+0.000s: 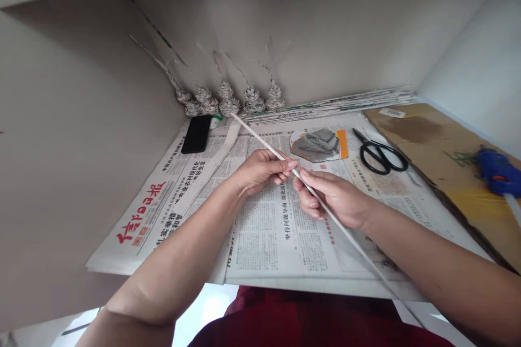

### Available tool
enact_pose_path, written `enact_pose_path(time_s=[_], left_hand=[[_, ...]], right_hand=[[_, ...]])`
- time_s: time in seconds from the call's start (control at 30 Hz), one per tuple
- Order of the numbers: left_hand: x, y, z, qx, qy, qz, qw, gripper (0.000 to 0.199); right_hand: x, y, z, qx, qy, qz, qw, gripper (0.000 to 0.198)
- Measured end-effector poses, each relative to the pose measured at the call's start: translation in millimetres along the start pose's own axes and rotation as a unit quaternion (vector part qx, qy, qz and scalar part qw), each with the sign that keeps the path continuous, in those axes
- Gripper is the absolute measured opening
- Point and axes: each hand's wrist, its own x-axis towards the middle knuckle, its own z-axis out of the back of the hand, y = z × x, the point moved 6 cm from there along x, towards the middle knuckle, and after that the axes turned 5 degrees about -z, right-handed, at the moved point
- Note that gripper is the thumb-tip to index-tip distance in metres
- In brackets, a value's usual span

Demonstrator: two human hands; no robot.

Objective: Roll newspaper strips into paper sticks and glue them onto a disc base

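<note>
Tube [260, 140], plain and unwoven, slants above the newspaper [260, 252], pinched by the right hand [336, 198] and the left hand [262, 171]. Beyond lie more tubes [334, 105]; at the back, five woven gourds [230, 105] look shaped but untrimmed.

A: Where can a hand pass?
B: Open newsprint [260, 244] spreads across the lower center of the frame, between the left forearm [183, 233] and a thin white rod [264, 142]; a flat strip also runs down the left, below the black phone [196, 134].
A: And the obstacles?
B: The rod, pinched at center by left hand [260, 171] and right hand [336, 195], slants from upper center to lower right. Black scissors [371, 143] and a gray pad [321, 143] occupy ground right of center. Five woven figures [230, 105] and a bundle of rods [325, 105] line the upper frame before the back wall [345, 38]; a blue glue gun [499, 171] sits at the far right edge.
</note>
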Motion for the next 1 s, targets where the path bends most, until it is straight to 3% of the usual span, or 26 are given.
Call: enact_pose_path(time_s=[0.07,0.1,0.27,0.43,0.5,0.67,0.7,0.77,0.83,0.9,0.93,1.0], left_hand=[[0,0,-2,0.019,0.005,-0.007,1.000,0.029],[-1,-1,-4,0.021,0.009,-0.011,1.000,0.029],[-2,-4,-4,-0.020,0.014,-0.020,1.000,0.028],[0,-1,-2,0.012,0.018,-0.025,0.999,0.028],[0,-1,-3,0.021,0.018,-0.022,0.999,0.029],[-1,-6,-1,-0.011,0.005,-0.021,1.000,0.028],[-1,-6,-1,-0.010,0.007,-0.022,1.000,0.028],[0,-4,-2,0.010,0.018,-0.026,0.999,0.028],[1,-2,-4,0.035,0.030,-0.037,0.998,0.028],[1,-1,-5,0.049,0.034,-0.048,0.997,0.028],[1,-1,-5,0.050,0.031,-0.047,0.997,0.028],[0,-1,-4,0.044,0.020,-0.035,0.998,0.029]], right_hand=[[0,3,8,-0.056,-0.077,0.032,0.995,0.033],[0,3,9,-0.050,-0.079,0.033,0.995,0.032],[-1,-2,-11,0.113,0.093,-0.039,0.988,0.031],[-1,4,5,-0.084,-0.044,0.043,0.995,0.035],[-1,5,7,-0.104,-0.054,0.047,0.992,0.035],[-3,0,-7,0.052,0.094,-0.025,0.994,0.032],[-3,0,-7,0.038,0.089,-0.022,0.995,0.032],[-3,3,0,-0.061,0.011,0.021,0.998,0.032],[-4,9,8,-0.203,-0.097,0.081,0.971,0.033],[-6,13,11,-0.295,-0.160,0.113,0.935,0.032],[-6,13,12,-0.301,-0.167,0.114,0.932,0.032],[-4,9,12,-0.231,-0.131,0.083,0.961,0.035]])
